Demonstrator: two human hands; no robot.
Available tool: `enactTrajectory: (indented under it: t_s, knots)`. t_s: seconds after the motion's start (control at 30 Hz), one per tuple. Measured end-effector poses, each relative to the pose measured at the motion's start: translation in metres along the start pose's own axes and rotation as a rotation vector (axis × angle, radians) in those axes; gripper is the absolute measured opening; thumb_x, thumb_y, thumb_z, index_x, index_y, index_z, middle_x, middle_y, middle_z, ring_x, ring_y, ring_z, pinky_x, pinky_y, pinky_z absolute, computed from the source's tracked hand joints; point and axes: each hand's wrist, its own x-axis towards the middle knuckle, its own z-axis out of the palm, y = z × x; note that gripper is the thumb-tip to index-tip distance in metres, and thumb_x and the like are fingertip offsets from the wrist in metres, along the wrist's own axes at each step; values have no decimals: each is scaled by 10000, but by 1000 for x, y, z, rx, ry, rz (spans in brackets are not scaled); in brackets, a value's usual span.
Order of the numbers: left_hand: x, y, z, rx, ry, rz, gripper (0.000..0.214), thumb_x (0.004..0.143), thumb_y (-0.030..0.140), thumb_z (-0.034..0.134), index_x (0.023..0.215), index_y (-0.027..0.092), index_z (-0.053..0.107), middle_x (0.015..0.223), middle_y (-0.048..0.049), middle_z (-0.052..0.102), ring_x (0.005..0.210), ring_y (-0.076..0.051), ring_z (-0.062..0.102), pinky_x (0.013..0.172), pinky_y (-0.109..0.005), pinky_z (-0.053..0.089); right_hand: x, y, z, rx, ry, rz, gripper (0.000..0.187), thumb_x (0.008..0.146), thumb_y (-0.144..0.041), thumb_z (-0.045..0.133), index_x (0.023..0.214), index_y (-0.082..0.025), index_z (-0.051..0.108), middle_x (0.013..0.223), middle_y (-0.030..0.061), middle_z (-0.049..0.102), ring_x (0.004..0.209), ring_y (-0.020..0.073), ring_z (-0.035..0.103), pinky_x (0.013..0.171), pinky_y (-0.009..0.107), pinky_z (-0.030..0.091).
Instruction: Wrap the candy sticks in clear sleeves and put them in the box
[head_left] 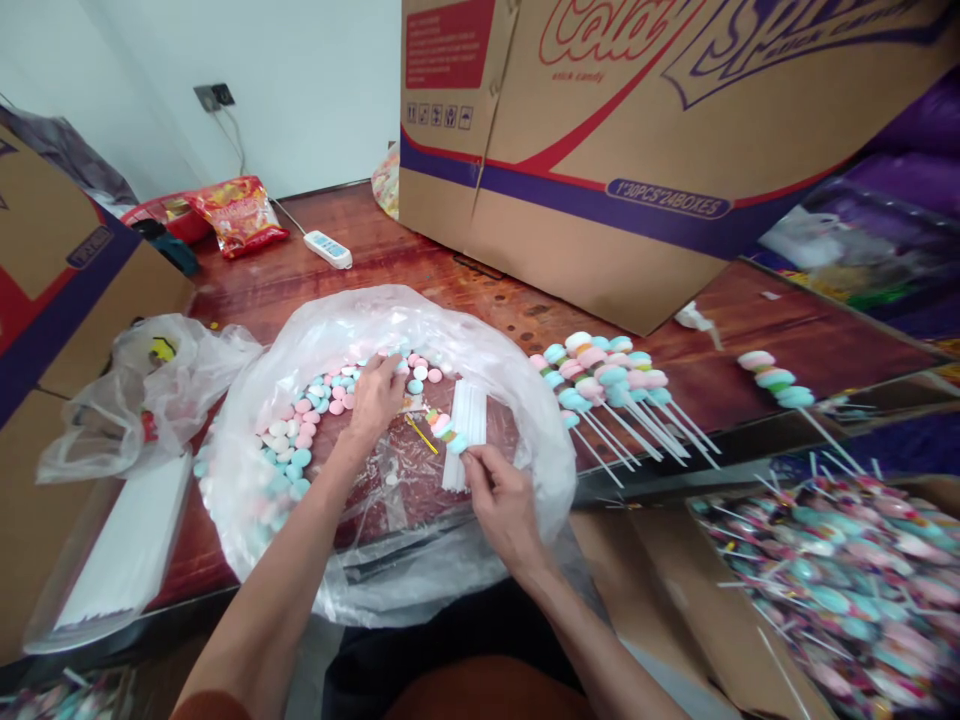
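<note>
Two hands mid-frame: your right hand pinches a candy stick slanting up-left toward your left hand, curled over loose candies, grip unclear

Candy packing workshop, shipping cartons, candy sticks

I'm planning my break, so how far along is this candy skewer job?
Done: a pile of filled skewers lies on the table, a single skewer apart, and a box at lower right holds many. In hand: the right hand holds a part-filled stick while the left hand reaches into the loose candies. Still to do: many loose candies and a bundle of bare sticks lie in the bag.
</note>
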Motion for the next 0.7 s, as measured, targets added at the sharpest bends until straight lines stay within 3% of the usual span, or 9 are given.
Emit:
enactTrajectory:
  t_s: [0.07,0.2,0.27,0.37,0.5,0.7]
  knots:
    - [-9,5,-4,-152,14,-68,267,866,221,573,1089,158,706,975,-99,690,868,-220,667,827,-352,519,0,0,0,4,-2,5,220,969,-263,498,813,-184,631,619,-36,539,529,105,476,539,223,365]
    - [-38,21,-13,-887,-36,-356,315,747,298,734,1031,164,708,924,-48,726,770,-160,680,788,-304,523,0,-2,1,30,-10,2,217,963,-270,504,809,-186,632,612,-38,539,533,108,488,543,222,372]
    - [-50,27,-15,-1095,-15,-453,331,666,276,805,966,167,713,903,-33,732,783,-147,679,811,-289,511,0,-3,2,34,-16,0,220,963,-276,502,815,-186,638,608,-37,541,534,110,494,542,222,374]
    - [-61,31,-15,-1144,41,-463,310,641,243,833,916,172,710,880,-18,733,796,-133,669,795,-260,498,-1,-4,2,27,-36,-10,231,963,-282,500,804,-187,639,602,-36,544,534,112,499,547,224,376]
    - [-68,29,-10,-1107,78,-367,262,690,216,807,929,190,702,901,-2,733,811,-122,655,770,-237,494,-1,-5,5,10,-51,-34,241,968,-288,497,808,-183,644,615,-30,561,552,116,510,565,225,378]
    - [-74,24,-6,-913,56,-309,303,783,246,738,1080,185,733,1040,-56,753,909,-177,678,843,-303,521,-2,-5,6,-35,-71,-41,249,965,-281,481,809,-183,649,629,-20,574,572,122,531,587,226,379]
